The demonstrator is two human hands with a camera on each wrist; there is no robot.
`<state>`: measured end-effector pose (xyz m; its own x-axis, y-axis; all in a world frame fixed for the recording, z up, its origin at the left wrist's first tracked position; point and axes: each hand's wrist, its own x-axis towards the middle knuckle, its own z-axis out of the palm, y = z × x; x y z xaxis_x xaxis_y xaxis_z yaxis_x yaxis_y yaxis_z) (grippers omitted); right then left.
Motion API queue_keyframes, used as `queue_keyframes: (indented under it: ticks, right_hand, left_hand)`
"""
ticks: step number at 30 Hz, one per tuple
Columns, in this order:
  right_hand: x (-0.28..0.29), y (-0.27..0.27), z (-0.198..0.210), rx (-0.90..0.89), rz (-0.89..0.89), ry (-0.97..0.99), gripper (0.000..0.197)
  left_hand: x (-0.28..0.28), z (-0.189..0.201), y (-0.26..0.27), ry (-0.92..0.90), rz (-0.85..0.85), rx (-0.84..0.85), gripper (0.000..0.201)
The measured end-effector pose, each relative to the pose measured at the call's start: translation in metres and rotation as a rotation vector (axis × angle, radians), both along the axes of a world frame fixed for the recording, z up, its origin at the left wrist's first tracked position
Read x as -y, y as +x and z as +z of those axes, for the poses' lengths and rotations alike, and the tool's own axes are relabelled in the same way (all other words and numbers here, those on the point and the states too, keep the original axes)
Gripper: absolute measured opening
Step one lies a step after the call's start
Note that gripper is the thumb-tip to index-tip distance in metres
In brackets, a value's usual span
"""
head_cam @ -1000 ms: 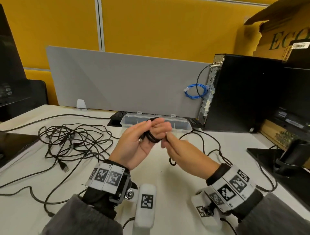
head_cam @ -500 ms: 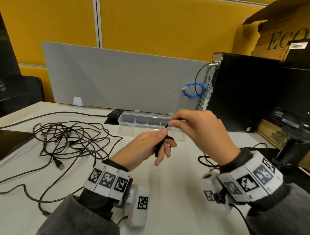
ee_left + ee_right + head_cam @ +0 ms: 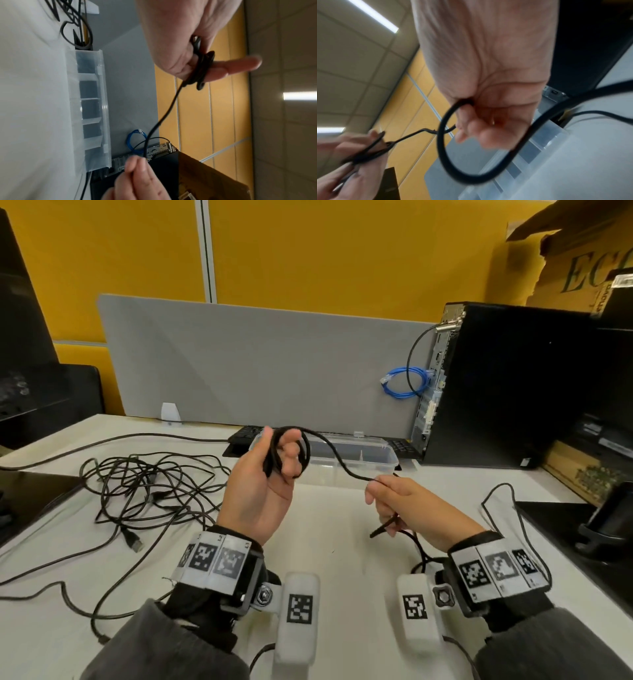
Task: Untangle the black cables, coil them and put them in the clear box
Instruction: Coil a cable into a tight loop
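My left hand [image 3: 274, 460] is raised above the table and holds a small coil of black cable [image 3: 306, 445] wound round its fingers, seen close in the left wrist view as the coil [image 3: 204, 67]. A free stretch of that cable [image 3: 342, 465] runs right to my right hand [image 3: 383, 494], which pinches it; the rest trails under the right palm to the table. The right wrist view shows the cable [image 3: 447, 155] looping out of the curled fingers [image 3: 471, 129]. The clear box [image 3: 376, 455] stands open just behind both hands. A tangle of black cables [image 3: 147, 491] lies left.
A black computer tower [image 3: 507, 392] stands at the back right with a blue cable [image 3: 404, 383] hanging beside it. A grey divider panel [image 3: 257, 364] runs along the back. A black keyboard [image 3: 243, 436] lies behind the box; dark equipment [image 3: 603, 525] sits at the right edge.
My right hand came down from above the left hand to the right and lower, drawing out a free stretch of cable. The left hand rose and turned palm-up with the coil.
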<state>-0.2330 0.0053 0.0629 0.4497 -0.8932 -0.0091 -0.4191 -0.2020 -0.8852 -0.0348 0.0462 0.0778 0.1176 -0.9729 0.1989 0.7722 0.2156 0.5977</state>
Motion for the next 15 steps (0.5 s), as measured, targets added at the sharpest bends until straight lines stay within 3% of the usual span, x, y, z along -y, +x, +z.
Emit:
queue_keyframes:
  ticks: [2,6,8,12,15]
  right_hand:
    - [-0.003,0.006,-0.002,-0.065,0.096,0.008,0.025]
    - [-0.022,0.021,0.000,-0.344,0.404,-0.070,0.019]
    - [-0.027,0.021,0.002,-0.303,0.431,-0.074,0.016]
    - [-0.023,0.001,0.007,0.049,0.221,-0.009,0.021]
    - [-0.013,-0.034,0.016,0.050,0.028,-0.010,0.019]
  left_hand:
    - [0.003,-0.001,0.002,-0.046,0.020,-0.111,0.054]
    - [0.006,-0.003,0.003,-0.077,0.080,-0.066,0.035]
    - [0.006,-0.004,0.006,-0.046,0.111,-0.109,0.033]
    - [0.009,-0.004,0.023,-0.014,0.224,-0.213,0.030]
    - [0.008,-0.002,0.035,-0.041,0.302,-0.268,0.028]
